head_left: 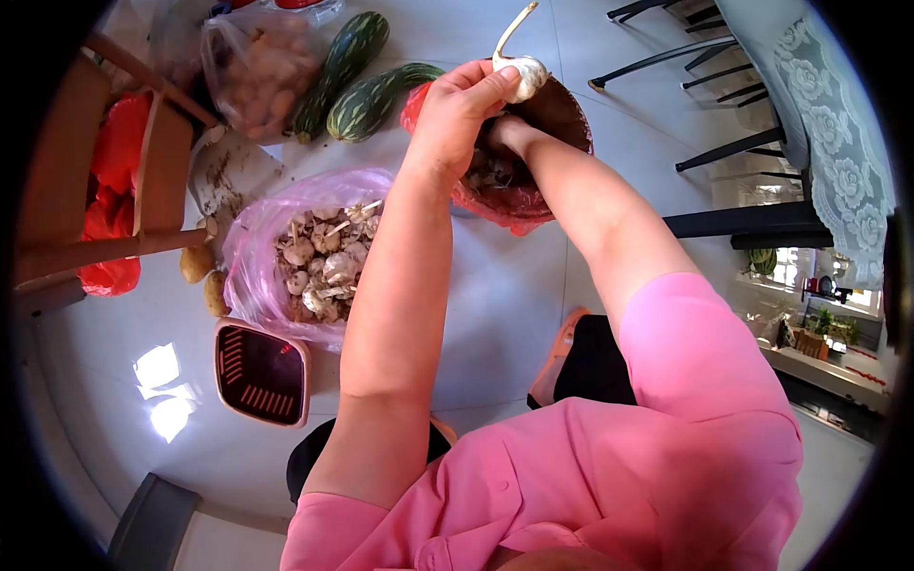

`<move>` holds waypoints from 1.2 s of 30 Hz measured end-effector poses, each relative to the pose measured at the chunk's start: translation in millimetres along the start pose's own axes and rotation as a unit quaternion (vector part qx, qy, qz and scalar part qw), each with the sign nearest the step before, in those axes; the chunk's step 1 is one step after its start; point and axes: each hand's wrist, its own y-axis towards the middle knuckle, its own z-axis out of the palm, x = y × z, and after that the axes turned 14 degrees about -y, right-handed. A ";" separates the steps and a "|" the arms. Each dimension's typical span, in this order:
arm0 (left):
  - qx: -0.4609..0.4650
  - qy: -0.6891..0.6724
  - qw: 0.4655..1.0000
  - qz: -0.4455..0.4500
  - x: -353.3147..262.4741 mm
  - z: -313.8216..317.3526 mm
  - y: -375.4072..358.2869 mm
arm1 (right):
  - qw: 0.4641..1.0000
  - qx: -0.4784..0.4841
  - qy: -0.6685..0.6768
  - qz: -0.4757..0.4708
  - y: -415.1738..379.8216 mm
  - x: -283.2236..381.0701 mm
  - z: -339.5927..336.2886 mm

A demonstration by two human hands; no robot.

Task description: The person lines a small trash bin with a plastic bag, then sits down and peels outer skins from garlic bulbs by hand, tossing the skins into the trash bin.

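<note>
My left hand (455, 112) pinches a white garlic bulb (526, 80) with a long dry stem pointing up. It is held over the rim of a round bin (579, 119) lined with a red plastic bag (514, 207). My right hand (509, 138) reaches down inside that bin, its fingers hidden in shadow and behind the left hand. Dark, papery scraps lie in the bin, too dim to make out fully. Left of my left forearm, an open pinkish plastic bag (252, 243) holds many garlic bulbs (328, 262), some with stems.
Two green striped squashes (352, 48) and a bag of round brownish produce (262, 81) lie beyond. A slotted basket (303, 381), brownish tubers (196, 264) and a wooden rack (167, 181) are at left. Black furniture legs (733, 143) and a lace-covered table (838, 143) stand at right.
</note>
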 end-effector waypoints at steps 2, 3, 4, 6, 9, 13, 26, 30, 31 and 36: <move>0.000 -0.003 1.000 0.003 0.5 1.0 1.1 | 1.000 -0.008 -0.009 -0.011 35.7 -23.3 8.1; 0.002 -0.003 1.000 0.006 1.6 0.8 2.1 | 1.000 -0.012 -0.013 -0.019 34.9 -22.8 6.8; 0.005 -0.002 1.000 0.009 1.9 0.9 2.6 | 0.999 -0.017 -0.018 -0.026 20.2 -12.4 2.6; 0.009 -0.002 1.000 0.005 2.3 0.7 2.5 | 0.981 -0.066 -0.183 -0.005 -14.5 4.5 -9.4; 0.005 0.001 1.000 -0.004 1.8 0.7 0.4 | 0.961 -0.063 -0.266 -0.043 -3.0 -7.2 -12.4; -0.005 -0.030 0.999 -0.015 3.5 -2.2 2.3 | 0.957 -0.114 -0.252 -0.084 -76.8 6.8 -44.4; 0.062 -0.001 0.997 0.040 -46.2 41.9 9.5 | 0.952 -0.050 0.206 -0.220 -196.9 1.3 -64.6; 0.244 0.221 0.939 0.102 -116.1 22.8 -14.9 | 0.951 0.053 0.161 -0.259 -221.9 42.7 4.4; 0.193 0.243 0.948 0.074 -117.7 2.9 -33.3 | 0.958 0.053 0.105 -0.260 -218.7 54.9 25.5; -0.062 0.106 0.991 -0.047 -101.2 -100.8 -149.3 | 0.966 0.006 -0.035 -0.256 -160.3 90.4 122.7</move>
